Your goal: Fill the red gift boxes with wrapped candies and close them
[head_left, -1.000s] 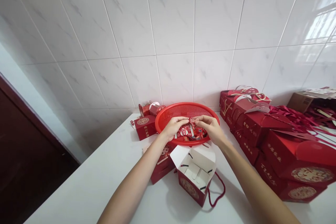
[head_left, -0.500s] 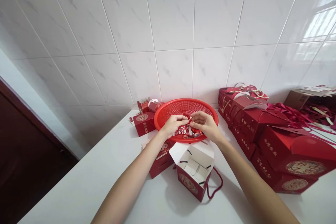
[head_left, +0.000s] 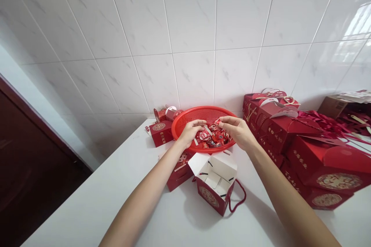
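A red plastic mesh basket (head_left: 185, 115) holds several red-wrapped candies (head_left: 219, 137). My left hand (head_left: 189, 133) is over its left side, fingers curled together beside a pale strip; what they hold, if anything, I cannot make out. Above the basket's right side, my right hand (head_left: 236, 130) pinches a small red-wrapped candy (head_left: 218, 122) between thumb and fingers. In front of the basket, between my forearms, stands an open red gift box (head_left: 209, 197) with a white inside. Its flaps are raised, and a dark red cord handle (head_left: 240, 200) hangs out on the right.
Closed red gift boxes (head_left: 321, 162) are stacked along the right. More red boxes (head_left: 161, 133) sit left of the basket, one (head_left: 179, 173) under my left forearm. A brown carton (head_left: 333, 106) and dark pink ribbons (head_left: 315, 121) lie far right. A tiled wall (head_left: 194, 77) backs the white table (head_left: 139, 185).
My hands, which were together over the basket's middle, have moved apart, the right one going right with a candy. More candies in the basket now show between them.
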Demonstrator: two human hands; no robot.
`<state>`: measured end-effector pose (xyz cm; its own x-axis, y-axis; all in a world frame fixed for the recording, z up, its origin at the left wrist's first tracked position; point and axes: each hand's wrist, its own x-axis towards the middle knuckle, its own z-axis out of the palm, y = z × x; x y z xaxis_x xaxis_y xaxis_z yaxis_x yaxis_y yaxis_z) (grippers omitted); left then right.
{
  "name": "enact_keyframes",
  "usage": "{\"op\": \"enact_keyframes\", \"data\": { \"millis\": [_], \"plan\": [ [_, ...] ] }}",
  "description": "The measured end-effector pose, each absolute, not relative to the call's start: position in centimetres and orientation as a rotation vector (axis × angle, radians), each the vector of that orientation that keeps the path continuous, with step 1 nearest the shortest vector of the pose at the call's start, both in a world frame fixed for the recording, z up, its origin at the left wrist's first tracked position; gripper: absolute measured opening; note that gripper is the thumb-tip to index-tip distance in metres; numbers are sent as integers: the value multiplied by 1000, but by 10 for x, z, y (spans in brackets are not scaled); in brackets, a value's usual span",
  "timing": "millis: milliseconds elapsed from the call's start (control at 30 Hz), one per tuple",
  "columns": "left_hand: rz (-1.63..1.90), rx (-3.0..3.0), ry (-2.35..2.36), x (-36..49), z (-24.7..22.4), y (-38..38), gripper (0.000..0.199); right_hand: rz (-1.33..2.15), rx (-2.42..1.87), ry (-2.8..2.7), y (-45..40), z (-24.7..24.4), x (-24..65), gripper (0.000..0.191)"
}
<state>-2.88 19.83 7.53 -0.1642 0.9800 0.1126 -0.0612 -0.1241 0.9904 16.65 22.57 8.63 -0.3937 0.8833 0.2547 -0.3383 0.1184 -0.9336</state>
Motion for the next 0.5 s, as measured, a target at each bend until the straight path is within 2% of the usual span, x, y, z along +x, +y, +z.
{"op": "enact_keyframes", "data": {
  "millis": [200, 333, 500],
  "plan": [
    [1403, 1291, 1337, -30, 71, 205, 34, 1442, -507, -1578, 203, 122, 189, 31],
    [1259, 1360, 1430, -31, 67, 209, 30, 1462, -484, -1971, 182, 141, 200, 29],
    [999, 1566, 1522, -35, 76, 227, 23, 1047, -555, -2129, 169, 155, 209, 21]
  ]
}}
